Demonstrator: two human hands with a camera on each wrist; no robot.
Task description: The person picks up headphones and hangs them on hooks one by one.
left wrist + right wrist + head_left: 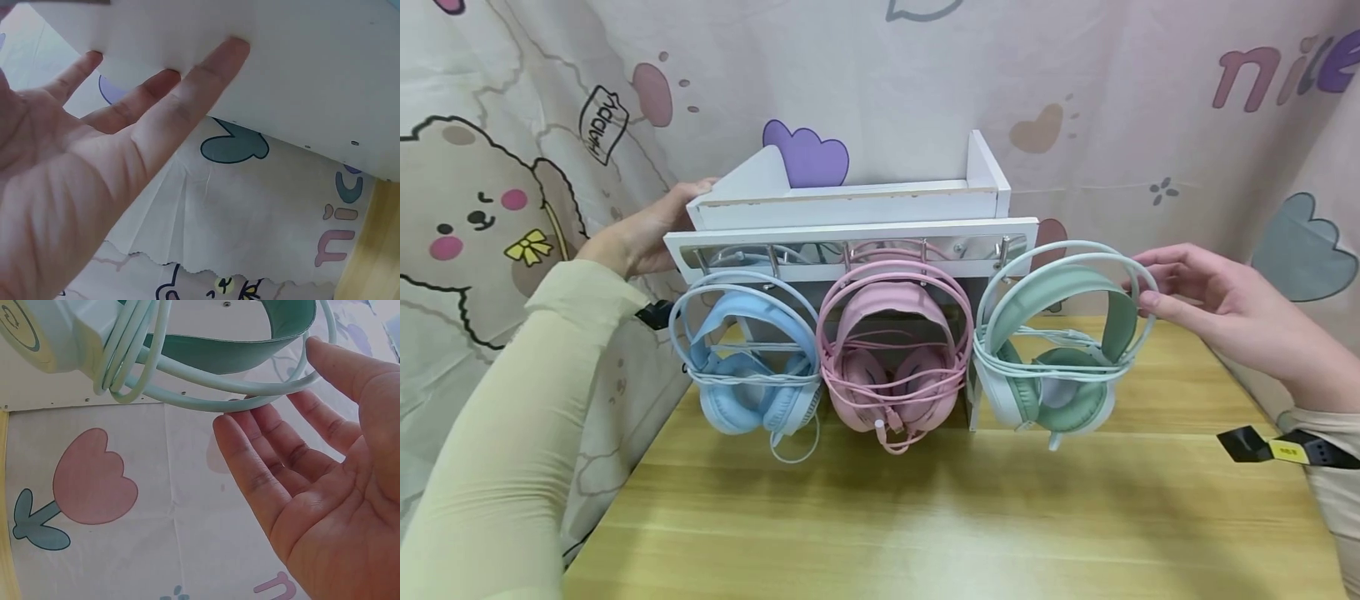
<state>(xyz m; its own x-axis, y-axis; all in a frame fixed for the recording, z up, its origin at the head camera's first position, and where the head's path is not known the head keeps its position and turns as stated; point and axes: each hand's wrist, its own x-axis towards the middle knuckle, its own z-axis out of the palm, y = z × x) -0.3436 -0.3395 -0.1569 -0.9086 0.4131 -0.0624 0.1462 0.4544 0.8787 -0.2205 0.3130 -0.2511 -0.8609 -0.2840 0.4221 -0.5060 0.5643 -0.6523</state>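
Along a white shelf rack (pixel 850 212) hang three headphones on metal hooks: blue headphones (pixel 724 408) on the left, pink headphones (pixel 895 300) in the middle, and green headphones (pixel 1063 279) on the right. Cords are wound round them. My left hand (pixel 651 229) presses spread, fairly straight fingertips against the rack's white side panel (pixel 312 69). At the right, my right hand (pixel 1217 292) holds the outer side of the green headphones' headband (pixel 225 384), thumb in front and fingers behind. That headset hangs tilted toward this hand.
The rack stands on a wooden table (pixel 880 517). A printed curtain (pixel 1112 108) hangs behind and at both sides. The rack's open tray top (pixel 872 190) has raised side walls. Black straps (pixel 1311 450) circle the wrists.
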